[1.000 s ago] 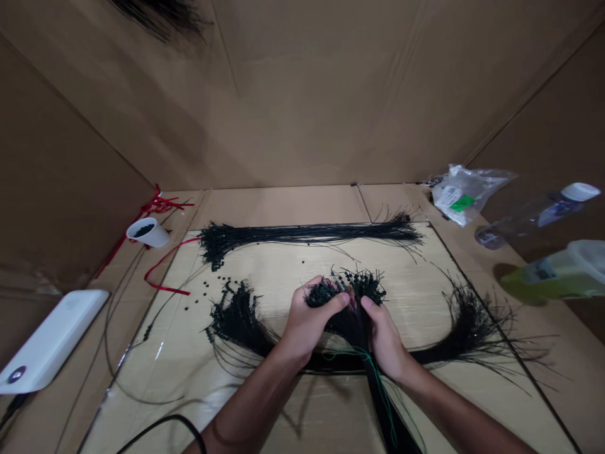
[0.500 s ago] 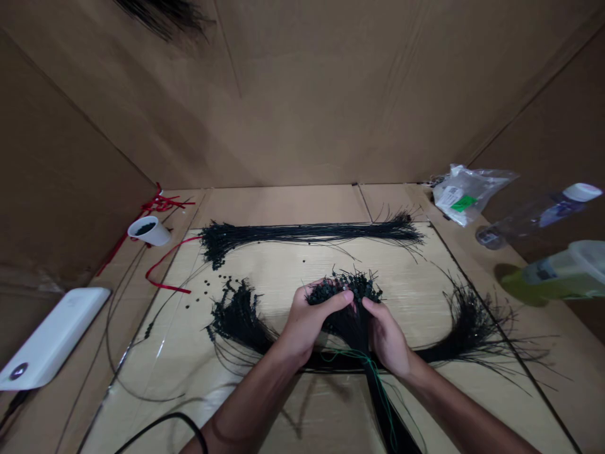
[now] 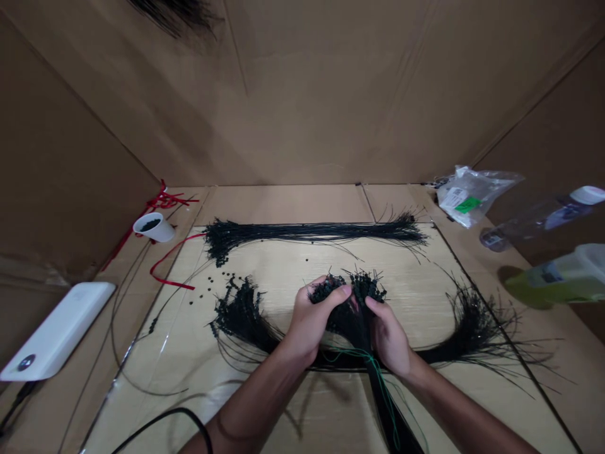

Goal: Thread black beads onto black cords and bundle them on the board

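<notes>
Gripping a thick bundle of black cable ties [image 3: 353, 321], the left hand [image 3: 309, 325] and the right hand [image 3: 388, 337] are seen close together, with the bundle held between them. The left hand is curled, and its thumb is pressed over a cluster of tie heads. The right hand is also closed around the tie stems, just beside the left hand. Compared with half a second earlier, the heads are seen more clearly parted into two clusters, while the hands are almost not moved, so the bundle is shown as held and not released. Below the hands, a thin green strand [image 3: 375, 369] is looped around the stems, and the long tails are run toward the wearer. A fan of ties [image 3: 243, 318] is spread left of the left hand, and another fan [image 3: 477, 331] is spread right of the right hand. Beyond the hands, a straight row of ties [image 3: 312, 233] is laid on a pale woven mat [image 3: 278, 268]. Further left of the left hand, a red strap [image 3: 170, 268] and a white paper cup [image 3: 155, 228] are placed.
</notes>
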A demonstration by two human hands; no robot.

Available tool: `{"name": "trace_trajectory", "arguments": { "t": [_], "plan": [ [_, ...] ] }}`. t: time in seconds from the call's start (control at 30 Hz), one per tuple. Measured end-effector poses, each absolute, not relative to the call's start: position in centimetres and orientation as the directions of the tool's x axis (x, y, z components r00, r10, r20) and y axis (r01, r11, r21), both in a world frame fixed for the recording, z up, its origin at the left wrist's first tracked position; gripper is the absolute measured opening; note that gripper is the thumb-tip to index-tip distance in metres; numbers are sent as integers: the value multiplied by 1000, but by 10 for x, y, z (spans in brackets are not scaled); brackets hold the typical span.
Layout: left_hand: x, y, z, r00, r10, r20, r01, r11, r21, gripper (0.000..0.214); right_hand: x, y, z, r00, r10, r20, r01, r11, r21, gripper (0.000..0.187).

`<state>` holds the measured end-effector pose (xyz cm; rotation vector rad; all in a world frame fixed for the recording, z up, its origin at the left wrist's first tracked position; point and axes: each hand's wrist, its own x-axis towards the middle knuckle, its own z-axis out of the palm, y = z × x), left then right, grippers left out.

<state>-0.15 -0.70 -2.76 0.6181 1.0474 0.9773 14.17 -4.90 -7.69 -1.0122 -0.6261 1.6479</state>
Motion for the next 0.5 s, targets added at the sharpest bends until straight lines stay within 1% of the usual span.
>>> {"name": "trace_trajectory", "arguments": {
  "t": [0.23,0.4,0.5],
  "plan": [
    [-1,-7,-28,172,892,-418,-377,452,809,29,138,-50,-73,-53,953,-298,-568,-275,-776,47],
    [0,-7,-27,123,879,-462,-383,471,795,32,140,-50,-76,-42,955,-295,-538,-270,-799,47],
    [0,-6,-28,166,890,-426,-398,455,796,28,141,-50,-80,-29,956,-292,-531,-262,-806,48]
  ]
}}
